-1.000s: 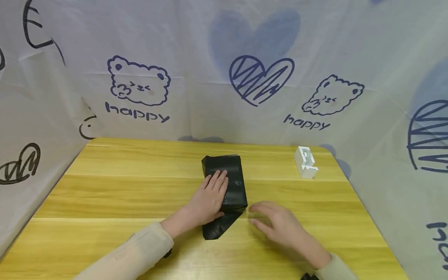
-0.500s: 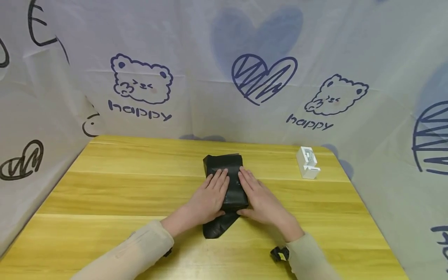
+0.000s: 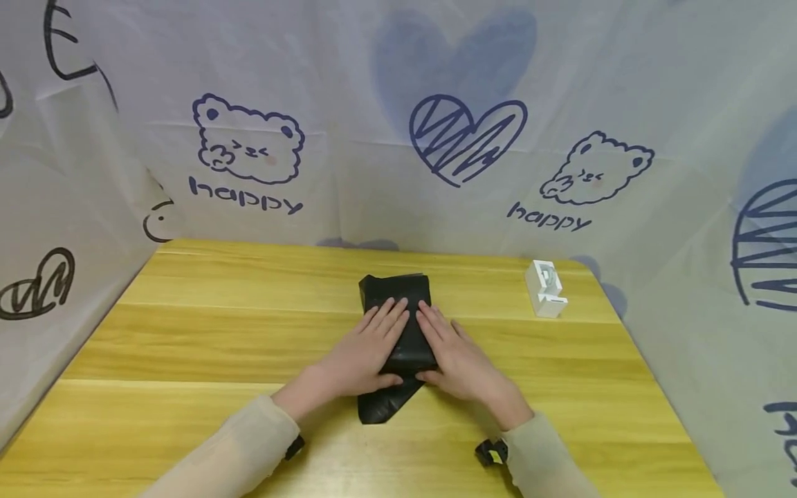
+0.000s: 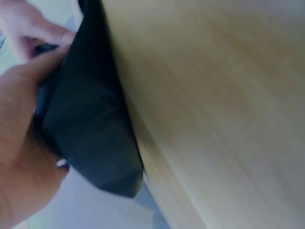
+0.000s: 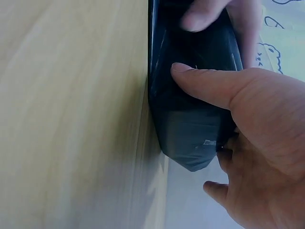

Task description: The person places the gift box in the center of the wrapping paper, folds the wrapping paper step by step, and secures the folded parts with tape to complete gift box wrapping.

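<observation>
A box-shaped package wrapped in black sheeting (image 3: 407, 349) lies on the wooden table, its long side pointing away from me. My left hand (image 3: 361, 354) rests on its top and left side with straight fingers. Opposite, my right hand (image 3: 459, 361) lies along the right edge, fingers extended over the top. Both thumbs touch the near end, just above a loose pointed flap (image 3: 381, 407) of the sheeting on the table. In the right wrist view, the right thumb (image 5: 205, 86) presses on the folded end. The package's underside is hidden.
A small white block-shaped holder (image 3: 546, 290) with a clear round piece inside stands at the table's back right. Behind the wooden table (image 3: 205, 318) hangs a pale cloth (image 3: 349, 173) printed with bears and hearts. More cloth closes off both sides.
My right hand has come in from the right of the package and now lies on its right side. The left hand stays on the package, shifted slightly. The package has hardly moved.
</observation>
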Tool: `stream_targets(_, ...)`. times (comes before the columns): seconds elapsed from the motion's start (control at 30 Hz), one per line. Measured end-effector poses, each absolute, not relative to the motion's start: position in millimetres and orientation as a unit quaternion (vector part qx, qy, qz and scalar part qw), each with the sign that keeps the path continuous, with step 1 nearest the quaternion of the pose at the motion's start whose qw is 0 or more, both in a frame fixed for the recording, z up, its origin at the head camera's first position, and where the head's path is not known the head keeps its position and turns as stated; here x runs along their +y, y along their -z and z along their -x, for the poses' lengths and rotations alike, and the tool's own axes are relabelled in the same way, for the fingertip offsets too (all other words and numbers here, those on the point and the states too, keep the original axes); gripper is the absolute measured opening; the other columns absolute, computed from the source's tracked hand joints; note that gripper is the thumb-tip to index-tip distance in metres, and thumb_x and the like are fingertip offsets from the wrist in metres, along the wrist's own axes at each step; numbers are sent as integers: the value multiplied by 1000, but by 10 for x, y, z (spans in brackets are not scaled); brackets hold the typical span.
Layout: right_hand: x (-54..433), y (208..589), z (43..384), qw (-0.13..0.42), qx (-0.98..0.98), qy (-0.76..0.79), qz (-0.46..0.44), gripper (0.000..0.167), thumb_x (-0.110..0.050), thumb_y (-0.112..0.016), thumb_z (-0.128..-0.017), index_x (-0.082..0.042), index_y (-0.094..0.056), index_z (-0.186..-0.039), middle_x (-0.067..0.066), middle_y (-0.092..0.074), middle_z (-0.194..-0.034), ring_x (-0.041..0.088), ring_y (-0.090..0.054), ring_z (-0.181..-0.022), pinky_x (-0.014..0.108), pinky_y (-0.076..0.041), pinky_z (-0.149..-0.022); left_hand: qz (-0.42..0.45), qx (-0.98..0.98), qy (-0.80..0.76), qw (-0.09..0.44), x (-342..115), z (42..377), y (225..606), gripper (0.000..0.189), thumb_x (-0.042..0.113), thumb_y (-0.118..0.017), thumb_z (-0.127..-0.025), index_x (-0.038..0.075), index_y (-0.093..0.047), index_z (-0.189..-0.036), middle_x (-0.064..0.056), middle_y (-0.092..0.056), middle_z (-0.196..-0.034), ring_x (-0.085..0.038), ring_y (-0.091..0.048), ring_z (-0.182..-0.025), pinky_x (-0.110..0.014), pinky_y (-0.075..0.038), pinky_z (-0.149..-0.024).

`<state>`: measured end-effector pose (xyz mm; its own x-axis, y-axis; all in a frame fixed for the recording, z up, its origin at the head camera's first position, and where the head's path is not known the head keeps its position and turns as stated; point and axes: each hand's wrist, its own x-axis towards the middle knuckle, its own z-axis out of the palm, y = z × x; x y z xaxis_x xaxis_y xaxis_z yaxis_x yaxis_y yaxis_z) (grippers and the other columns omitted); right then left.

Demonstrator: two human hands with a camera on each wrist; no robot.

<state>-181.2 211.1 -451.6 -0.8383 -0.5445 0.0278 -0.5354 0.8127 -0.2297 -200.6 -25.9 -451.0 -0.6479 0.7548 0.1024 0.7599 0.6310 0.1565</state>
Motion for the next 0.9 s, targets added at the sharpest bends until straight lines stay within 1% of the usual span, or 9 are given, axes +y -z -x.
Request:
stream_targets(0.07, 2115, 4524, 1806, 20, 952, 117, 283, 103, -36, -81, -92, -2, -18, -166, 12, -7, -175, 31, -13, -160, 60, -25, -123, 425, -893, 146, 2, -341, 1992, 4478, 99, 46, -74, -97, -2, -19, -165, -17, -8, -174, -35, -9, -160, -52, -18, -127)
stream_targets(0.13, 2125, 4535, 1804, 19, 951, 123, 283, 103, -37, -81, -92, -2, -18, -166, 12, -7, -175, 31, -13, -160, 60, -25, -123, 435, -881, 187, 10, -439, 1969, 4451, 89, 40, -72, -99, 0, -26, -163, -14, -17, -173, -32, -16, -159, -51, -23, -126)
stream_targets(0.27, 2157, 4550, 1803, 18, 950, 134, 281, 105, -36, -82, -92, -2, -17, -166, 12, -6, -175, 31, -14, -160, 59, -24, -124, 464, -856, 217, 65, -651, 1926, 4458, 61, 26, -69, -102, 2, -48, -153, -9, -42, -163, -27, -39, -151, -47, -37, -121)
stream_targets(0.33, 2169, 4548, 1800, 19, 950, 138, 278, 105, -36, -82, -91, -2, -16, -166, 11, -6, -175, 31, -13, -160, 59, -24, -124, 473, -847, 223, 90, -743, 1914, 4479, 52, 20, -69, -101, 4, -54, -148, -8, -51, -156, -25, -49, -144, -46, -42, -117)
stream_targets(0.4, 2174, 4544, 1797, 19, 950, 140, 277, 105, -35, -82, -91, -3, -16, -166, 11, -6, -175, 30, -13, -160, 59, -24, -124, 480, -842, 222, 105, -822, 1906, 4502, 48, 16, -70, -100, 5, -57, -145, -7, -57, -151, -24, -54, -139, -44, -45, -114)
stream_targets(0.5, 2167, 4541, 1797, 21, 950, 143, 278, 105, -35, -82, -91, -3, -16, -166, 11, -6, -175, 31, -13, -160, 59, -24, -124, 498, -833, 212, 117, -899, 1910, 4532, 44, 13, -73, -97, 7, -61, -139, -6, -60, -147, -24, -59, -133, -44, -49, -110)
stream_targets(0.67, 2143, 4541, 1791, 30, 950, 147, 275, 104, -35, -82, -92, -3, -16, -167, 11, -6, -175, 31, -13, -160, 59, -23, -124, 536, -810, 197, 135, -925, 1943, 4578, 33, 15, -82, -91, 14, -69, -121, -6, -62, -142, -25, -62, -128, -44, -53, -105)
stream_targets(0.9, 2126, 4530, 1802, 30, 950, 140, 279, 104, -34, -81, -93, -4, -14, -167, 10, -4, -175, 30, -11, -160, 58, -23, -125, 552, -800, 182, 148, -890, 2006, 4586, 21, 21, -86, -86, 19, -69, -98, -4, -66, -133, -26, -64, -122, -45, -55, -102)
